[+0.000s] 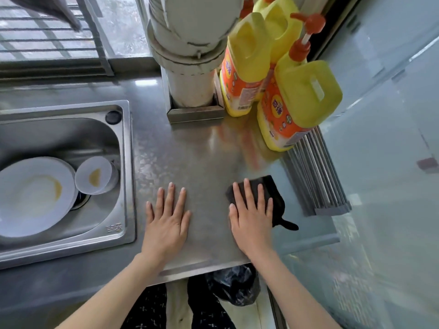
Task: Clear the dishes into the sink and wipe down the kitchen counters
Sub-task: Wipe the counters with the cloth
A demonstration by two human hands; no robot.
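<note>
A steel counter (197,157) runs to the right of a steel sink (123,162). In the sink lie a large white plate (31,195) with yellow residue and a small white bowl (95,174), tilted against it. My left hand (167,219) lies flat on the bare counter, fingers straight and spread. My right hand (251,217) presses flat on a dark cloth (273,193), which sticks out beyond the fingers and to the right.
Yellow detergent bottles (299,98) with orange caps stand at the back right beside a thick white pipe (190,67). A rolled metal drying rack (316,176) lies along the right wall. A black bag (235,286) hangs below the counter's front edge.
</note>
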